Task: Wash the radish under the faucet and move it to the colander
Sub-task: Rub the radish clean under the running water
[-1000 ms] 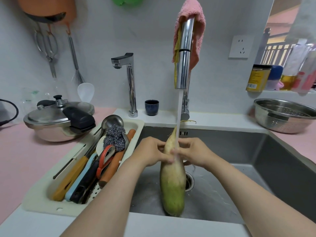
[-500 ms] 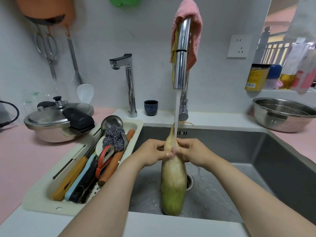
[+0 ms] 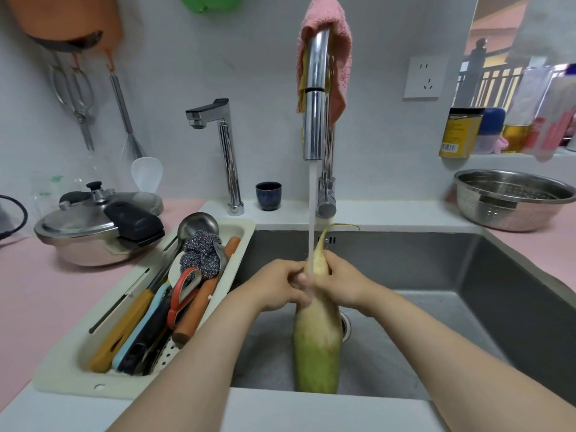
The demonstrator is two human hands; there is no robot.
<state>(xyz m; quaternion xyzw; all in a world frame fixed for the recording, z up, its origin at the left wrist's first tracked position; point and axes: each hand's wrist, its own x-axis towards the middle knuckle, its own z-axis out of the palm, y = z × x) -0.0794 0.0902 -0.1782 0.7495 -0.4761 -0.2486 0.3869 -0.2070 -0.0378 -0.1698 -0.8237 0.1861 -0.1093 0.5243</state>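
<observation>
A long radish (image 3: 318, 338), white at its thin end and green at its thick end, stands in the steel sink (image 3: 436, 275) with its root tip up. Water runs from the tall chrome faucet (image 3: 315, 120) onto its upper part. My left hand (image 3: 277, 288) grips the thin upper part from the left and my right hand (image 3: 343, 280) grips it from the right. The steel colander (image 3: 511, 198) sits on the pink counter at the far right, holding nothing that I can see.
A cream utensil tray (image 3: 78, 363) with several tools and a scouring pad lies left of the sink. A pressure cooker (image 3: 99, 226) stands on the left counter. A second small faucet (image 3: 224, 151), a dark cup (image 3: 268, 195) and bottles on the right shelf (image 3: 461, 132) line the back.
Both hands have stayed on the radish's upper part and shifted a little along it under the stream. The radish stays upright in the sink.
</observation>
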